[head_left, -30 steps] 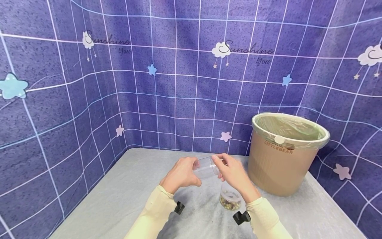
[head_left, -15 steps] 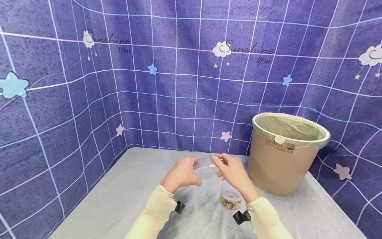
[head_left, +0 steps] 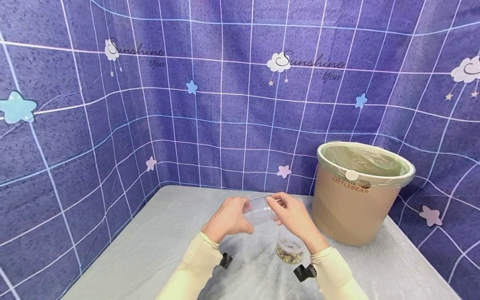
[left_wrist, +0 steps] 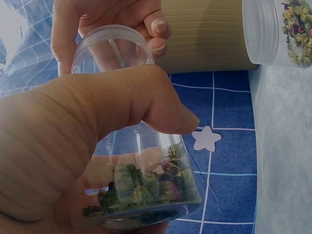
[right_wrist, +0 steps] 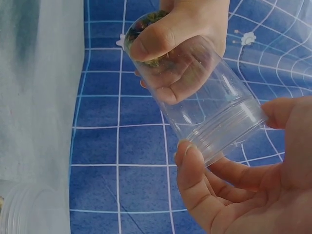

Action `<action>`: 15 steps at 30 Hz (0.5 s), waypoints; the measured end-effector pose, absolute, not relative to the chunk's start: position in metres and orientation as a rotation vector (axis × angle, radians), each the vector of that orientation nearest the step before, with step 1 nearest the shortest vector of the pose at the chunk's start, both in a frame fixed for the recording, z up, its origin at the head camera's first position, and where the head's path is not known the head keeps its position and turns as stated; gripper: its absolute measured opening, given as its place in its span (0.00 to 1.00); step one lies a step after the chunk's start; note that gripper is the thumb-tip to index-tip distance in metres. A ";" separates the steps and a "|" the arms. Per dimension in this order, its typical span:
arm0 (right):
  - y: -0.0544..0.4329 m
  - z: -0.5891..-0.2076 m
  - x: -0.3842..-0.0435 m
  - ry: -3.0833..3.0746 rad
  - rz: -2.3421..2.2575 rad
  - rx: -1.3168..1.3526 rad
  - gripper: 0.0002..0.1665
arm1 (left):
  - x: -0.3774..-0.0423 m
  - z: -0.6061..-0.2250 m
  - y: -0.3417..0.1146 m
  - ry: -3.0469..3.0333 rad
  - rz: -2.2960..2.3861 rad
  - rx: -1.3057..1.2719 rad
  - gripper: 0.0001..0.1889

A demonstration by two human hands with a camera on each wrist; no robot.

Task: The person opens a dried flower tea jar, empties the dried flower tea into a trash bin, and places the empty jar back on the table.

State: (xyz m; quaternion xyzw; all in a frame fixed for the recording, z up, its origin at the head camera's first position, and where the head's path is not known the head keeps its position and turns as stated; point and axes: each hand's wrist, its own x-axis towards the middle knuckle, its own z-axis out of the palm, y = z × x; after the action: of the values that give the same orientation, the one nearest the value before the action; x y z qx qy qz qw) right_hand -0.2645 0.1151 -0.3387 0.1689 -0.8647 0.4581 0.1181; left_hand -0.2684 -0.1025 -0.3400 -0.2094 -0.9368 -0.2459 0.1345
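Between the two hands hangs a clear plastic jar [head_left: 258, 211], tilted above the table. My left hand [head_left: 229, 217] grips it round the base end, thumb across its side in the left wrist view. Dried flowers [left_wrist: 141, 190], greenish with some dark red buds, lie in the bottom of this jar. At the threaded mouth end [right_wrist: 226, 129], my right hand [head_left: 294, 218] pinches the rim between thumb and fingers. A second clear jar [head_left: 289, 251], with yellowish and red dried flowers inside, stands upright on the table below the right hand.
A tan bin [head_left: 348, 212] with a white rim and a green plastic liner [head_left: 367, 160] stands at the right on the grey table [head_left: 161, 233]. Blue-purple curtain [head_left: 225, 104] with grid lines encloses the back and sides.
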 end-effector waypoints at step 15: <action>0.116 -0.338 -0.265 -2.540 1.324 0.524 0.25 | -0.269 -0.340 -0.102 -2.713 -0.717 -0.607 0.23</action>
State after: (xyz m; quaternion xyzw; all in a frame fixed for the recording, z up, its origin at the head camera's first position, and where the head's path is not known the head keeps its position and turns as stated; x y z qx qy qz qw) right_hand -0.2647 0.1161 -0.3383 0.1788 -0.8664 0.4519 0.1147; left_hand -0.2687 -0.1022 -0.3398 -0.2096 -0.9363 -0.2474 0.1349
